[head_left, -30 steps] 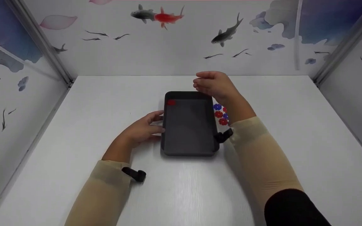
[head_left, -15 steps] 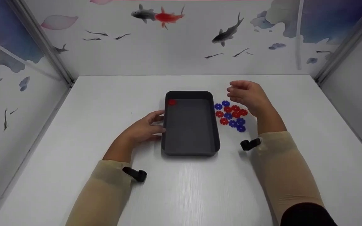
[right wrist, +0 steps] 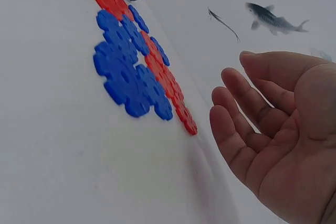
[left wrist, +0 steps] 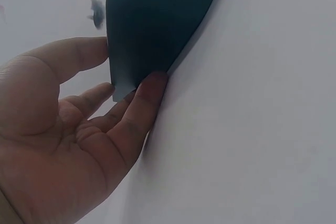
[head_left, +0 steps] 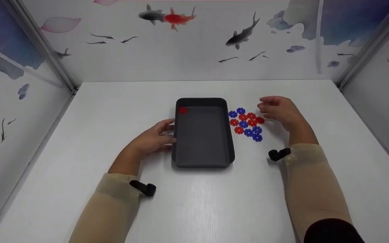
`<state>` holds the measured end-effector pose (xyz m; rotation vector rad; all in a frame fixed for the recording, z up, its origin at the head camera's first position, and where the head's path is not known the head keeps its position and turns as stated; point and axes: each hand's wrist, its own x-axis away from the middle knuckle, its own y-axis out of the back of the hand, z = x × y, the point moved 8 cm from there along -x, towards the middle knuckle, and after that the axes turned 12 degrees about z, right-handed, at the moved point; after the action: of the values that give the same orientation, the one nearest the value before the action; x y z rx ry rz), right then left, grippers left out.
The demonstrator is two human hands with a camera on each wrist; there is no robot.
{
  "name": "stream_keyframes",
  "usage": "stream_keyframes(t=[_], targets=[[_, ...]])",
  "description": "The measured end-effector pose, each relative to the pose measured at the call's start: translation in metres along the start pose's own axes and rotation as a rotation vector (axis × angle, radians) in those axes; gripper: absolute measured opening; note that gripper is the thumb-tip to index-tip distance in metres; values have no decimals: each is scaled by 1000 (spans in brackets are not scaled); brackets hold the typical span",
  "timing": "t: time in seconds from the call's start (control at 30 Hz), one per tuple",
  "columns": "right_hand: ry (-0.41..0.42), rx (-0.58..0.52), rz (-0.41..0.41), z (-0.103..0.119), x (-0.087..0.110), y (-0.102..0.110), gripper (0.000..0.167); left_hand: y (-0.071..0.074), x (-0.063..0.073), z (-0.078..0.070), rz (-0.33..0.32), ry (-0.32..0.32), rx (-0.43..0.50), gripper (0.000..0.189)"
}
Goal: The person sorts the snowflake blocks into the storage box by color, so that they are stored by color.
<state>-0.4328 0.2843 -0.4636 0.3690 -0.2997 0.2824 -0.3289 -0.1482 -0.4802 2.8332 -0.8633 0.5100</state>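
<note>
Dark grey, matte tray (head_left: 203,138): rectangular, with rounded corners and low walls, lying lengthwise on the desk (head_left: 201,202), its position unchanged from the earlier frames. Red disc (head_left: 183,110), one: in the tray's far left corner, where it also lay a second before. Left hand (head_left: 152,138): as previously, at the tray's left side, relaxed and spread, with thumb and fingertips touching the wall. Right hand (head_left: 279,111): released, fingers loosely bent, now to the right of the loose pieces and apart from them; a second earlier it hung by the tray's far right corner, and half a second earlier it was a little farther left and higher in the head view. Loose red discs (head_left: 239,130) and blue discs (head_left: 257,137): flat, round, notched along the edge like small gears, with slightly glossy faces; grouped just beside the tray's right wall, some overlapping. Most of these had been hidden behind the right arm in the earliest frame; the group then lay in full view. Desk surface: white, with fine streaked grain. Sleeves (head_left: 316,182): beige, smooth, with slight creases, the right one meeting a black cloth section (head_left: 333,231). Back panel (head_left: 187,60): white, printed with grey and red fish.
</note>
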Motion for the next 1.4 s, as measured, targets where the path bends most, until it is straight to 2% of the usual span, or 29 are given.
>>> stream_keyframes(t=[0.27,0.5,0.7,1.1,1.4], targets=[[-74,89,17,-16,2,6,54,-1,1,-3,-19,-12,-17,84],[-78,167,71,-20,3,5,51,-3,-1,-2,4,-34,55,86],[-80,237,99,-25,2,5,49,0,-3,-1,18,-52,58,85],[-57,289,142,-18,2,-3,51,5,-4,0,22,-70,56,83],[-64,370,117,-12,6,-6,52,6,-4,3,12,-61,86,85]])
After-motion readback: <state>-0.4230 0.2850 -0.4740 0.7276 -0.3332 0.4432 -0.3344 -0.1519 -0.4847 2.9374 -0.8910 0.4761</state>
